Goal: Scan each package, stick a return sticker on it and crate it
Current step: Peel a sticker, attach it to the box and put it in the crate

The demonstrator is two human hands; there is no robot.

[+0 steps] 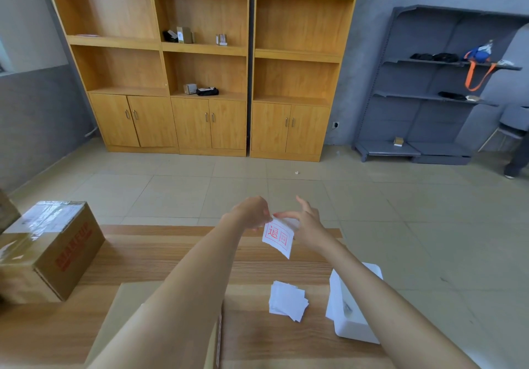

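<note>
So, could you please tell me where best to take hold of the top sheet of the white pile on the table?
Probably the splayed corner at the near right of the white pile, pinched from the near side: the sheets lie flat on the table but fan out there, so one corner sticks out alone.

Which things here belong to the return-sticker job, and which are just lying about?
Job: return sticker pinched by left hand and right hand; pile of white slips; flat brown package; cardboard box; probably the white device.

Lying about: small boxes on the wooden shelves; black bundle; orange strap on the grey rack.
</note>
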